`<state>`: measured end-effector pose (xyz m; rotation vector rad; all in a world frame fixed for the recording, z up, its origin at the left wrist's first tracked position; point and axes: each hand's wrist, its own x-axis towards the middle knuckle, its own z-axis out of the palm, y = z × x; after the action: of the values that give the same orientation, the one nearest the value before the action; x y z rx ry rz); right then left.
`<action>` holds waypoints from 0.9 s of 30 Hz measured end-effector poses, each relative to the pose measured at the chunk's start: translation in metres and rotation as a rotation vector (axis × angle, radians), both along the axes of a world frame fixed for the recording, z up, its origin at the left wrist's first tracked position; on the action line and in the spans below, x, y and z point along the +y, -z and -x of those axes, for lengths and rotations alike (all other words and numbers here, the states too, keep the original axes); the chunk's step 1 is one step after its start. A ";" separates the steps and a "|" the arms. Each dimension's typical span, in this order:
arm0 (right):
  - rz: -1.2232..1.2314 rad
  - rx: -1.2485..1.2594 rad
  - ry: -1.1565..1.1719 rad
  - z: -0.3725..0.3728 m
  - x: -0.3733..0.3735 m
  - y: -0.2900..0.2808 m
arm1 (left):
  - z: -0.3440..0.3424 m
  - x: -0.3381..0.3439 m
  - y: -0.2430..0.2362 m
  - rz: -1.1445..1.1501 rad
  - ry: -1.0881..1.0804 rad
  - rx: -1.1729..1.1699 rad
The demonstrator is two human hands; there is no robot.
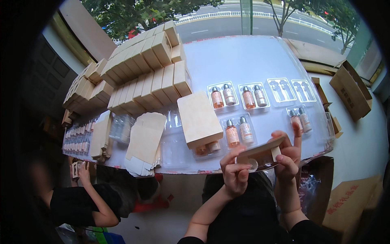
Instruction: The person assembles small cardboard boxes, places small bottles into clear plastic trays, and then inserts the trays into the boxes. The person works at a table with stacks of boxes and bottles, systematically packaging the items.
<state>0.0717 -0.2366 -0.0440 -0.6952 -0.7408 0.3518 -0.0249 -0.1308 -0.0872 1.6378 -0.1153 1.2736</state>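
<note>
A light beige carton [262, 153] is held up between my two hands at the table's near edge, with its end flap standing open toward the right. My left hand [235, 175] grips the carton's left end, fingers curled round it. A small round translucent piece [252, 164] shows by those fingertips; I cannot tell what it is. At the right end, my right hand [288, 156] has its thumb and some fingers against the flap, index finger pointing up. Just beyond lies a clear tray with two bottles [232, 136]. A closed beige box [200, 118] rests over another bottle tray.
Stacked beige boxes [142, 57] fill the table's left. Flat cartons [145, 138] lie near the front edge. More bottle trays [254, 96] and clear empty trays [281, 92] sit right. A co-worker's hand [84, 173] is at lower left. Cardboard boxes [352, 91] stand right.
</note>
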 end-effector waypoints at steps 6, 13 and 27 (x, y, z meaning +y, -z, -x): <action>0.015 -0.329 0.187 0.001 0.008 0.008 | -0.007 0.006 0.000 -0.085 -0.073 -0.039; 0.138 -0.615 0.387 0.004 0.005 0.016 | -0.008 0.009 0.000 -0.066 0.003 -0.096; 0.121 -0.682 0.527 0.003 0.013 0.018 | -0.008 0.008 -0.014 -0.033 -0.024 -0.061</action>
<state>0.0687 -0.2236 -0.0622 -1.1108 -1.1408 -0.3494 -0.0172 -0.1229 -0.0728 1.6328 -0.1557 1.3466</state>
